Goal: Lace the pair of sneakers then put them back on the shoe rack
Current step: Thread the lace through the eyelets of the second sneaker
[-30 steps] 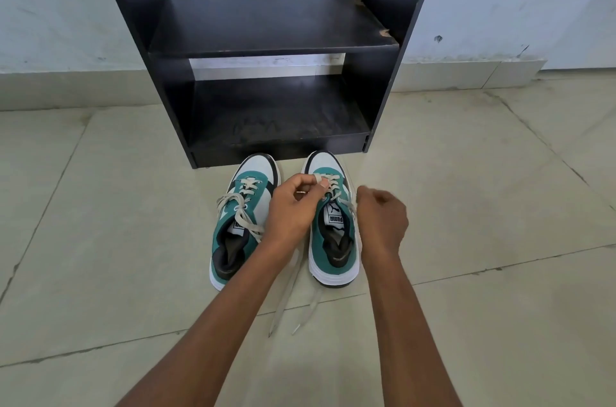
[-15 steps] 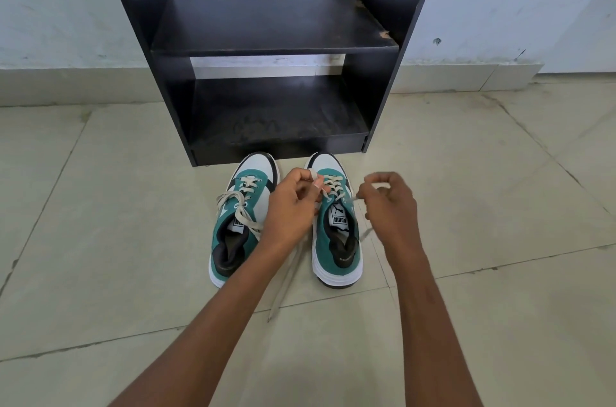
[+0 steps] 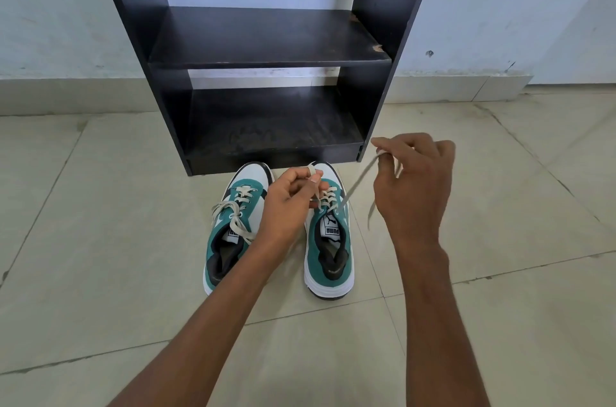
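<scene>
Two green, white and black sneakers stand side by side on the floor, toes toward the rack. The left sneaker has its cream lace tied in a bow. The right sneaker is partly laced. My left hand pinches one end of the lace over the right sneaker's eyelets. My right hand is raised to the right of that shoe and pinches the other lace end, drawn taut from an eyelet, with the tip dangling below the hand.
A black shoe rack with two bare shelves stands against the pale wall just beyond the shoes. Beige floor tiles spread on all sides.
My right hand has lifted up and to the right, pulling its lace end taut through the eyelet. The left hand stays over the right sneaker, holding its end.
</scene>
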